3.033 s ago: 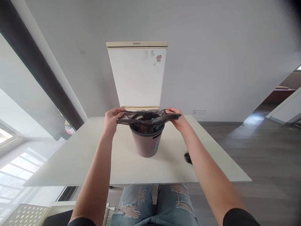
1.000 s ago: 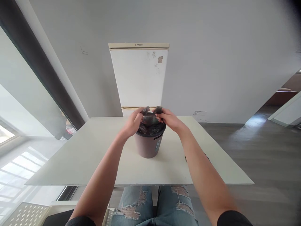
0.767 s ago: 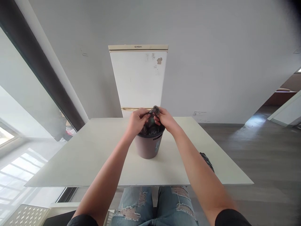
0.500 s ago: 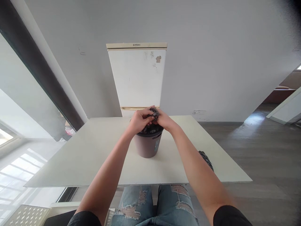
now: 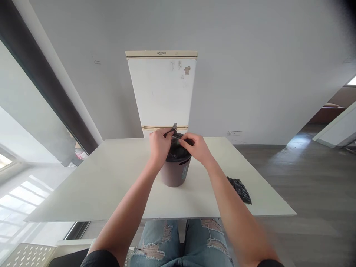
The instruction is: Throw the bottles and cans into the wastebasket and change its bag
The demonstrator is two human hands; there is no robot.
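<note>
A mauve-brown trash bin (image 5: 174, 176) with a dark rim stands upright on the white table. Inside its mouth sits a black garbage bag (image 5: 177, 152). My left hand (image 5: 160, 146), at the bin's left rim, pinches a gathered piece of the bag that sticks up past the fingertips. Over the right rim, my right hand (image 5: 197, 148) has thumb and fingers pinched together on the bag's plastic above the opening. To the right on the table, beside my right forearm, lies a folded black plastic bag (image 5: 240, 190).
The white table (image 5: 111, 185) spans the width before my legs. Behind it stands a white refrigerator (image 5: 162, 92) against the grey wall. A cream perforated basket (image 5: 29, 256) is at the lower left.
My hands have moved apart, left hand leftward and right hand rightward, with bag plastic between them. The bin's opening shows more, and the folded bag is less covered by my right arm.
</note>
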